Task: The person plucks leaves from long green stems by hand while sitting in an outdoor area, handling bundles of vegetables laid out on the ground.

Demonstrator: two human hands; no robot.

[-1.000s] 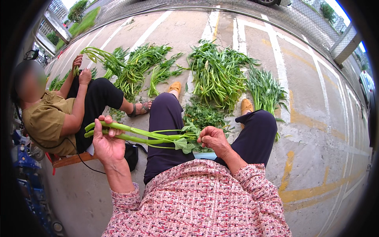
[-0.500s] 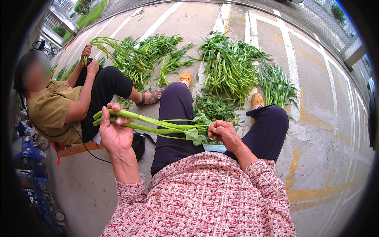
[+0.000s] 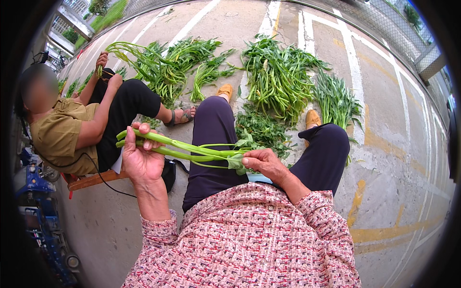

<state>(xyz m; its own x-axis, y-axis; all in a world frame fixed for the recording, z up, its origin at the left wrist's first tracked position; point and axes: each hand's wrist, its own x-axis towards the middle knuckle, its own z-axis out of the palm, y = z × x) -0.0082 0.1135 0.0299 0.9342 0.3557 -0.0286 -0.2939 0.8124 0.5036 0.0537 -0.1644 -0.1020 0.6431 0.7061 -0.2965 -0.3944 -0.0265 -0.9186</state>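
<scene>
One co-worker (image 3: 65,127) in a khaki top sat at the far left on a wooden bench (image 3: 98,181), raising a drooping bundle of greens (image 3: 126,49) in both hands. A black bag (image 3: 169,176) lay just right of that bench. Beyond, on the concrete, stretched a loose pile of leafy stems (image 3: 168,72), with a smaller bunch (image 3: 207,77) just to its right.

Nearer, the wearer's left hand (image 3: 145,161) was turned palm up, its fingers curled and thumb closed around the thick ends of several green stalks (image 3: 194,152). These ran roughly level across the dark trousers (image 3: 211,127), above the lap, their leaves toward the right. At that leafy end the right hand (image 3: 267,163) had thumb and forefinger drawn together in a pinch, the other fingers folded in.

Between the knees, on the ground, lay a heap of picked leaves (image 3: 261,130); behind it rose the largest mound of greens (image 3: 277,81). Farthest right, just beside that mound, was a neater sheaf (image 3: 336,102), near an orange shoe (image 3: 313,118).
</scene>
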